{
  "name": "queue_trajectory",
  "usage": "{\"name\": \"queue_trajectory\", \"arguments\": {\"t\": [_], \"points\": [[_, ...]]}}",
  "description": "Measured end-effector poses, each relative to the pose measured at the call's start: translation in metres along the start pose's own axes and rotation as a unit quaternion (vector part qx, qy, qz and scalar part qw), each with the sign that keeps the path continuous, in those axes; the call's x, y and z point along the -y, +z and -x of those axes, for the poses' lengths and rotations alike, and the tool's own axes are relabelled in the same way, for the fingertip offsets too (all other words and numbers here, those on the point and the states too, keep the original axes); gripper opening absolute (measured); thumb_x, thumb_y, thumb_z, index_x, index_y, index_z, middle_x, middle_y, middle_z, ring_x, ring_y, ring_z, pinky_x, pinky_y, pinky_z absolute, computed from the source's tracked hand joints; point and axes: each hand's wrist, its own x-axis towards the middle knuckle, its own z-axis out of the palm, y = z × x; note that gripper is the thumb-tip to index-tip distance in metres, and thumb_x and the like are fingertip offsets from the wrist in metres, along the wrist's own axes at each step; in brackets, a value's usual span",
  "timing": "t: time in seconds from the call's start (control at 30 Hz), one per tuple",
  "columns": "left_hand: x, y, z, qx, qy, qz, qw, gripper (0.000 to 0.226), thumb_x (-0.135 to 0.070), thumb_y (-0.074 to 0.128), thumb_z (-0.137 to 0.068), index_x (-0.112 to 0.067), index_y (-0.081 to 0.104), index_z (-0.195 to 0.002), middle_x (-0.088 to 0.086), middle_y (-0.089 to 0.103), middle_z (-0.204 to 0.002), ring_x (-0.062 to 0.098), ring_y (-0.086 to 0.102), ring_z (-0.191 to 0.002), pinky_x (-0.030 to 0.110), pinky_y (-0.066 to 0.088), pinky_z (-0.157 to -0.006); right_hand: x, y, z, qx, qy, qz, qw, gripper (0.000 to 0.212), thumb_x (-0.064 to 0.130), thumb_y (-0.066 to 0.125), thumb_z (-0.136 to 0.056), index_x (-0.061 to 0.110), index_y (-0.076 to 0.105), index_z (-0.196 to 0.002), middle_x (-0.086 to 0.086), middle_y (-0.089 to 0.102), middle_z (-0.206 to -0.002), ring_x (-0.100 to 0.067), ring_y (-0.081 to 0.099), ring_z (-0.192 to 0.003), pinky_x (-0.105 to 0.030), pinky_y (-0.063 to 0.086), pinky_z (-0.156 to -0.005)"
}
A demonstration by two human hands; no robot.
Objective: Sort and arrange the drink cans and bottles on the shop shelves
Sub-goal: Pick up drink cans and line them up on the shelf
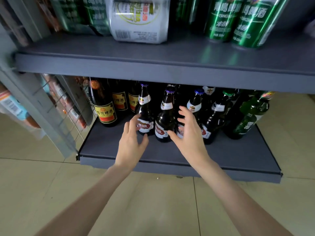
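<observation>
Several brown beer bottles with purple caps stand on the grey bottom shelf [170, 154]. My left hand [131, 142] is open just in front of the leftmost purple-capped bottle [144, 114], fingers spread, holding nothing. My right hand [189, 133] is open too, fingers spread between the second bottle [165, 120] and a third bottle [196, 103] partly hidden behind it. Dark bottles with yellow labels [104, 106] stand at the left, green bottles [247, 116] at the right.
The upper shelf [153, 65] overhangs the bottles and carries green cans [238, 21] and a white shrink-wrapped can pack [138, 19]. A wire-mesh side panel [64, 106] bounds the shelf at the left. Beige tiled floor [153, 201] lies below.
</observation>
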Motion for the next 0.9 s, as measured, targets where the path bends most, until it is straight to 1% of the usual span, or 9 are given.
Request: {"name": "queue_trajectory", "arguments": {"t": [0.07, 0.17, 0.27, 0.43, 0.57, 0.63, 0.77, 0.83, 0.9], "points": [[-0.019, -0.021, 0.008, -0.006, 0.099, -0.026, 0.995, 0.052, -0.004, 0.057, -0.085, -0.017, 0.040, -0.132, -0.003, 0.049, -0.112, 0.002, 0.049, -0.097, 0.019, 0.043, -0.080, 0.006, -0.024, 0.021, -0.010, -0.032, 0.004, 0.999, 0.067, 0.010, 0.068, -0.083, 0.015, 0.033, -0.140, 0.001, 0.042, -0.134, -0.007, 0.048, -0.119, -0.019, 0.043, -0.098], [-0.058, -0.049, 0.001, -0.020, 0.221, -0.033, 0.975, 0.037, -0.012, 0.047, -0.086, -0.016, 0.043, -0.122, -0.005, 0.045, -0.108, 0.000, 0.048, -0.095, 0.012, 0.041, -0.081, 0.023, -0.071, 0.040, -0.053, -0.084, 0.017, 0.995, 0.057, 0.009, 0.069, -0.082, 0.019, 0.042, -0.131, 0.009, 0.044, -0.125, 0.004, 0.048, -0.111, -0.006, 0.044, -0.085], [-0.102, -0.064, -0.024, -0.049, 0.300, -0.025, 0.952, 0.033, -0.012, 0.043, -0.085, -0.013, 0.045, -0.117, -0.002, 0.044, -0.106, 0.002, 0.045, -0.095, 0.011, 0.038, -0.086, 0.040, -0.123, 0.039, -0.132, -0.119, 0.041, 0.983, 0.050, 0.008, 0.070, -0.080, 0.016, 0.046, -0.123, 0.006, 0.049, -0.119, 0.003, 0.052, -0.104, -0.013, 0.047, -0.083], [-0.162, -0.058, -0.061, -0.043, 0.277, -0.047, 0.959, 0.043, -0.015, 0.041, -0.080, -0.020, 0.040, -0.123, 0.000, 0.047, -0.106, 0.016, 0.046, -0.096, 0.028, 0.036, -0.087, 0.057, -0.184, 0.006, -0.218, -0.097, 0.034, 0.971, 0.049, 0.003, 0.071, -0.078, 0.009, 0.047, -0.120, -0.001, 0.052, -0.116, -0.014, 0.057, -0.100, -0.015, 0.048, -0.082], [-0.184, -0.048, -0.091, -0.036, 0.228, -0.101, 0.968, 0.049, -0.010, 0.051, -0.079, -0.016, 0.046, -0.128, 0.008, 0.053, -0.107, 0.028, 0.050, -0.095, 0.036, 0.039, -0.079, 0.061, -0.206, -0.028, -0.177, -0.030, 0.050, 0.982, 0.066, 0.011, 0.074, -0.078, 0.014, 0.038, -0.133, -0.002, 0.041, -0.123, -0.015, 0.050, -0.105, -0.027, 0.048, -0.084], [-0.188, -0.044, -0.099, -0.040, 0.202, -0.161, 0.965, 0.046, -0.016, 0.045, -0.079, -0.013, 0.051, -0.124, 0.008, 0.059, -0.099, 0.030, 0.056, -0.088, 0.039, 0.045, -0.072, 0.063, -0.210, -0.049, -0.152, 0.002, 0.038, 0.988, 0.077, 0.016, 0.075, -0.077, 0.020, 0.030, -0.140, -0.006, 0.037, -0.134, -0.016, 0.048, -0.108, -0.029, 0.046, -0.088], [-0.187, -0.036, -0.098, -0.064, 0.207, -0.262, 0.941, 0.045, -0.023, 0.034, -0.077, -0.014, 0.061, -0.111, 0.001, 0.065, -0.085, 0.025, 0.061, -0.076, 0.032, 0.048, -0.061, 0.063, -0.208, -0.094, -0.147, 0.088, -0.078, 0.982, 0.099, 0.022, 0.078, -0.074, 0.021, 0.012, -0.147, -0.009, 0.027, -0.150, -0.025, 0.039, -0.131, -0.042, 0.034, -0.108], [-0.186, -0.038, -0.100, -0.048, 0.202, -0.268, 0.941, 0.046, -0.024, 0.032, -0.078, -0.015, 0.061, -0.113, -0.001, 0.066, -0.088, 0.024, 0.062, -0.079, 0.033, 0.048, -0.062, 0.064, -0.203, -0.112, -0.149, 0.121, -0.139, 0.971, 0.102, 0.020, 0.078, -0.074, 0.019, 0.008, -0.148, -0.007, 0.030, -0.151, -0.023, 0.034, -0.135, -0.035, 0.029, -0.110], [-0.190, -0.042, -0.100, -0.012, 0.179, -0.255, 0.950, 0.052, -0.027, 0.027, -0.080, -0.015, 0.057, -0.121, -0.001, 0.065, -0.098, 0.024, 0.061, -0.089, 0.036, 0.048, -0.070, 0.062, -0.197, -0.122, -0.150, 0.121, -0.146, 0.970, 0.098, 0.017, 0.079, -0.074, 0.016, 0.013, -0.147, -0.006, 0.043, -0.142, -0.021, 0.043, -0.128, -0.028, 0.033, -0.101]]}}
